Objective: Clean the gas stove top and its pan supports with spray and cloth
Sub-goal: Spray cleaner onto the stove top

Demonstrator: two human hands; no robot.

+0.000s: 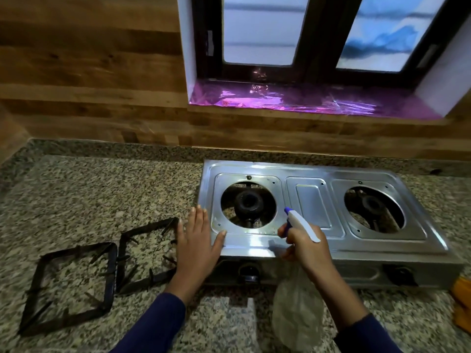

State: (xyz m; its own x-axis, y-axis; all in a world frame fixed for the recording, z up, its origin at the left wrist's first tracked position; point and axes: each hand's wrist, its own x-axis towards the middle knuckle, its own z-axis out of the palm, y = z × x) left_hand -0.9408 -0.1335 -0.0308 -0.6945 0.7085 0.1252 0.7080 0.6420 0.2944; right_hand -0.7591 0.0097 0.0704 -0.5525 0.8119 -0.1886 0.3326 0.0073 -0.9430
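Observation:
A two-burner steel gas stove (pixel 313 200) sits on the granite counter, its pan supports taken off. Two black square pan supports (pixel 76 284) (pixel 142 253) lie side by side on the counter to its left. My right hand (pixel 305 248) grips a clear spray bottle (pixel 295 309) by its white and blue trigger head, nozzle aimed at the left burner (pixel 248 203). My left hand (pixel 197 240) lies flat, fingers apart, on the stove's front left corner and holds nothing.
The speckled granite counter (pixel 102 194) runs left and in front of the stove. An orange cloth (pixel 462 301) lies at the right edge. A wood-panelled wall and a window sill covered in purple foil (pixel 305 98) stand behind.

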